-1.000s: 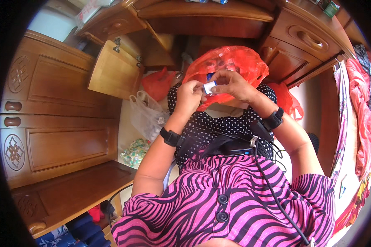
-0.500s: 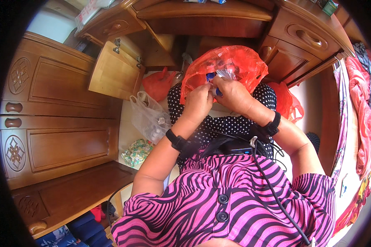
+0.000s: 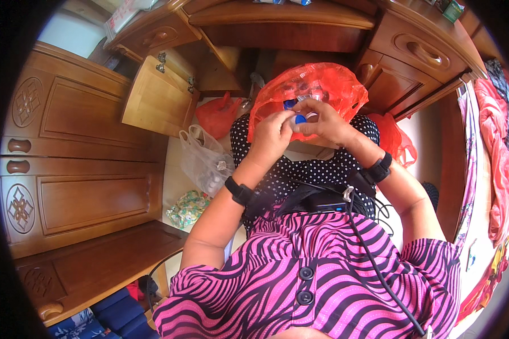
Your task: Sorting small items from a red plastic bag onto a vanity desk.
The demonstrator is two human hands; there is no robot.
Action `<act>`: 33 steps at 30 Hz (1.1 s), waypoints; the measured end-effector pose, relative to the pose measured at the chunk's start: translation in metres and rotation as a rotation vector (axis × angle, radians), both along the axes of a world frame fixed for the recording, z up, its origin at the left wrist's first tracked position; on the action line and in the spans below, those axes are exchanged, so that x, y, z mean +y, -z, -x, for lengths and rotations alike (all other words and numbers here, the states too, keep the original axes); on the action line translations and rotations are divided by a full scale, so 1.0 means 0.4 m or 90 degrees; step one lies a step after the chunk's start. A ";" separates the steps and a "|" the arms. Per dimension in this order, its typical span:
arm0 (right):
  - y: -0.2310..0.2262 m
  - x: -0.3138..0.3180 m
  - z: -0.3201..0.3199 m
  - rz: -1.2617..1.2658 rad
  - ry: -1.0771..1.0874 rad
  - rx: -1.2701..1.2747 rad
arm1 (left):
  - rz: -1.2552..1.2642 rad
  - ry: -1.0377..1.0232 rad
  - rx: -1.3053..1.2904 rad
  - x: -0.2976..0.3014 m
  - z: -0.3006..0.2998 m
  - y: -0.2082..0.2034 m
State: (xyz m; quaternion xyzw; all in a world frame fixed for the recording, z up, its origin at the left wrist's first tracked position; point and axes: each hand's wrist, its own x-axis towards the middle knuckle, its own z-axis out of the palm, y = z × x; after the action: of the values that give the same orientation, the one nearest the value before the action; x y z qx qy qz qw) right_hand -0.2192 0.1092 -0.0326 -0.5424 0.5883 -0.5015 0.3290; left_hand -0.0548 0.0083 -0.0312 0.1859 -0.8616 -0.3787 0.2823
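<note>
On my lap rests a translucent red plastic bag (image 3: 339,85), its mouth spread wide, with several small clear and blue items inside. My left hand (image 3: 272,134) is closed at the near side of the bag, pinching a small pale object with a blue end (image 3: 300,119); its full shape is hidden by my fingers. Curved around that blue end, my right hand (image 3: 327,125) has thumb and forefinger apart, with a gap between them. Whether a fingertip touches it is hard to see. Another blue piece (image 3: 289,104) lies in the bag just beyond my fingers.
An open cabinet door (image 3: 158,96) stands left of the bag. On the floor are a white plastic bag (image 3: 203,164), a green patterned bundle (image 3: 188,210) and red bags (image 3: 218,116). Drawers (image 3: 415,48) rise at the far right. A black cable (image 3: 373,260) crosses my front.
My right hand's fingers have spread from the small blue-ended object, showing more of its blue end. My left hand stays almost in place; the red bag has barely moved.
</note>
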 end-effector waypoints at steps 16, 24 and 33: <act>0.009 0.004 0.012 -0.138 0.030 -0.260 | 0.185 0.059 0.005 0.032 0.009 -0.044; 0.002 0.000 -0.020 -0.062 0.055 -0.271 | 0.067 0.067 0.052 0.044 0.013 -0.046; -0.055 0.006 0.008 -0.137 -0.025 -0.250 | -0.078 0.085 0.083 0.003 -0.022 -0.060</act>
State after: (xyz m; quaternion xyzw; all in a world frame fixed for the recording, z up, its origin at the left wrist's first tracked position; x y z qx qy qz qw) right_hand -0.2224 0.1115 -0.0107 -0.4076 0.5521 -0.5255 0.5028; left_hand -0.0459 0.0093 -0.0073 0.1199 -0.8270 -0.4599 0.3004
